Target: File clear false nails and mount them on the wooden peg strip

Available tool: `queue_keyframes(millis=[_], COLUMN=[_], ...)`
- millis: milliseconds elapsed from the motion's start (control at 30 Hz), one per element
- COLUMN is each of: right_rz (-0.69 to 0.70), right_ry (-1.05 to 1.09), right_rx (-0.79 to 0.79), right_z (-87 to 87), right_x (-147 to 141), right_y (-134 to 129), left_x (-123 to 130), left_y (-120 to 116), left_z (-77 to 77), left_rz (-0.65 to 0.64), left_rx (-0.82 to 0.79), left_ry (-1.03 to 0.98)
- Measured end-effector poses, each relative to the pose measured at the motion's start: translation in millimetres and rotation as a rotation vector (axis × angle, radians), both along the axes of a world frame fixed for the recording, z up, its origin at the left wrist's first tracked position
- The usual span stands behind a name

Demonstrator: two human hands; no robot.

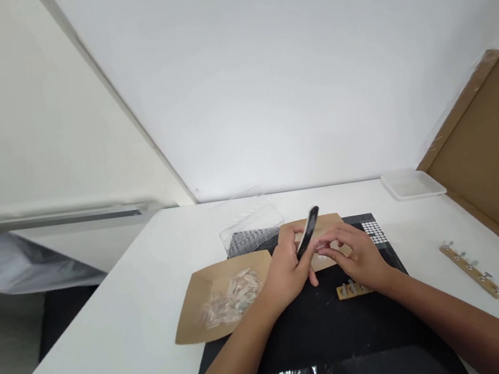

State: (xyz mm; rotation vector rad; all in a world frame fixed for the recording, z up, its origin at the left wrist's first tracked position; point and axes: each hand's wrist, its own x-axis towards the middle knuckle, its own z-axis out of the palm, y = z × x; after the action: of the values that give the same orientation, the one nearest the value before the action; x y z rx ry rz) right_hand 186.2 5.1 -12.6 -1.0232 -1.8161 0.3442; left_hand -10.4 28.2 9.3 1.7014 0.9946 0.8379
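Observation:
My left hand [288,265] is closed around a black nail file with a pale edge [308,232], which sticks up at a slant from the fingers. Its fingertips meet those of my right hand [349,253]. Between the thumb and fingers of my right hand is a small clear piece [320,247], seemingly a nail tip, mostly hidden. A brown paper tray [191,300] left of my left hand holds many clear nail tips [235,298]. Behind both hands stands another brown tray [328,220]. Just below my right hand lies a brown strip with small clear pieces on it [352,289].
A black mat [330,330] lies under the hands on the white table [115,354]. Clear plastic sheets [252,224] lie at the back. To the right are a second brown strip [471,270], a shallow translucent lid [411,184] and a cardboard panel [496,158].

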Motion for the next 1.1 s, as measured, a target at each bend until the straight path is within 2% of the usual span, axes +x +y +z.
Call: queue_keyframes(millis=[167,433,733,967,1100], right_rz=[-0.001,-0.096,-0.110,-0.132,-0.161], right_ry=[-0.052,-0.159,-0.065,-0.018,-0.052], right_rx=[0.067,0.133,0.050,0.047,0.101], right_z=[-8.1,-6.0,-9.4,-11.6,-13.6], right_x=[6.5,16.4,13.5,14.0,13.8], right_y=[-4.3,-2.0,-6.1,-6.3,-6.5], left_x=[1.2,0.6,2.2,2.1,4.6], left_y=[-3.5,0.7,-0.6,-2.7,-5.7], left_z=[-3.6,-13.2,-6.1,-5.7,-2.0], left_rz=[0.008,0.061,-0.049,-0.036,-0.073], left_rx=[0.069,0.286,0.403,0.362,0.347], left_ry=[0.075,0.193,0.268,0.276,0.293])
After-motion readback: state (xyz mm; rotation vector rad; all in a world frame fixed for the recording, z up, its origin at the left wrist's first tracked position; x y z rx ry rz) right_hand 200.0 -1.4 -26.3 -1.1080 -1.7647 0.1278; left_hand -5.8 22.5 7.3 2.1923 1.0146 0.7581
